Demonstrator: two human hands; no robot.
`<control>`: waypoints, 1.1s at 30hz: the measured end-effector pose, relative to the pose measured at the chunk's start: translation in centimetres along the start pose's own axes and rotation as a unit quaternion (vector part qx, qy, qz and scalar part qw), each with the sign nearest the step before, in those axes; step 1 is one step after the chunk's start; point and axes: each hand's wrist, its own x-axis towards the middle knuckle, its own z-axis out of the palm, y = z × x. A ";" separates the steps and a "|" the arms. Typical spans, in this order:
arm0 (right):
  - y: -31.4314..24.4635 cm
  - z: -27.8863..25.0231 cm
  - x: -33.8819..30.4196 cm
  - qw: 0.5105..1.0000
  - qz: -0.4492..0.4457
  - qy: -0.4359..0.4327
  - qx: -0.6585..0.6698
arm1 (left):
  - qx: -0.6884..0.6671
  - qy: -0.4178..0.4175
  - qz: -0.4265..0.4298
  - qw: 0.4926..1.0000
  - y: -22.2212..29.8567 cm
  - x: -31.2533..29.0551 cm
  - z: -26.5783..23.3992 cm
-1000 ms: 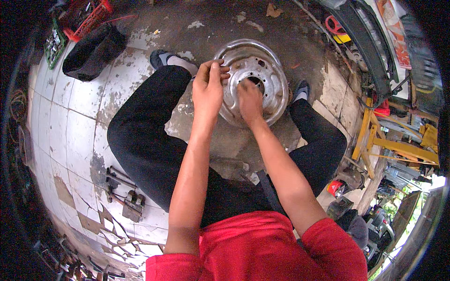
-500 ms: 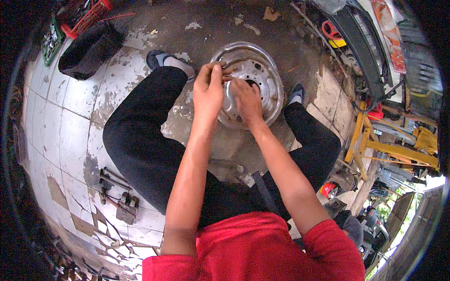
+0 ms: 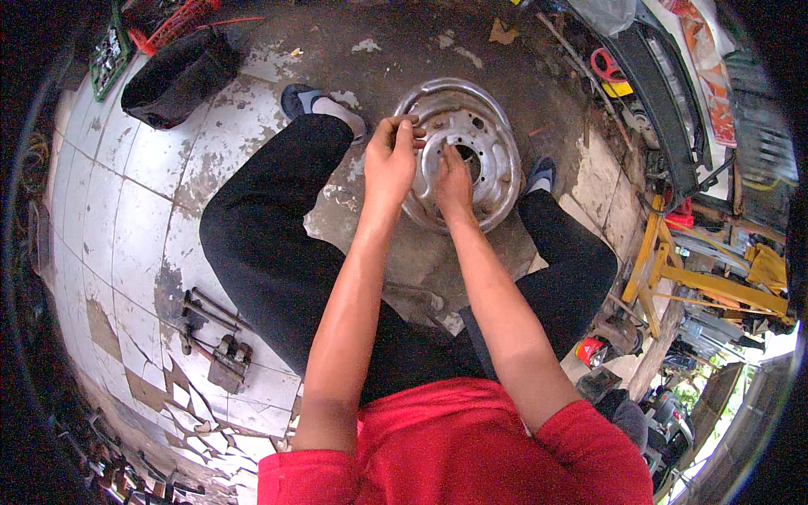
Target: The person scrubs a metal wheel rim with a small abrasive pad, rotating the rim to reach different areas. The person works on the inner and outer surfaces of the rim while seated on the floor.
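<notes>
The person wears a red shirt (image 3: 471,446) with short sleeves (image 3: 576,442) and a rumpled hem (image 3: 450,391), long black trousers (image 3: 261,227), pale socks (image 3: 335,110) and dark footwear (image 3: 291,101) with lighter grey-blue parts; forearms (image 3: 362,282) and hands (image 3: 391,160) are bare.

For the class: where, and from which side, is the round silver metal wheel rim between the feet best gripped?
Probably by the outer lip of the wheel rim, coming from the far right: the curved edge there is exposed, beyond the right foot, while the left hand and right hand hide parts of its left and middle.

Cluttered workshop, with metal wheel rim (image 3: 492,172) and yellow frame (image 3: 715,287)
</notes>
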 end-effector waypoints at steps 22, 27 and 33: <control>-0.4 -0.8 -6.4 0.972 -0.016 -0.176 -0.153 | 0.180 0.023 0.064 0.981 -3.1 0.2 -0.5; -1.6 -0.7 -4.6 0.961 0.046 -0.221 -0.159 | 0.050 0.006 0.029 0.998 -2.9 0.6 -0.3; -3.7 -2.1 -1.6 0.935 0.085 -0.288 -0.189 | 0.085 0.017 0.046 0.995 -2.9 0.4 -0.4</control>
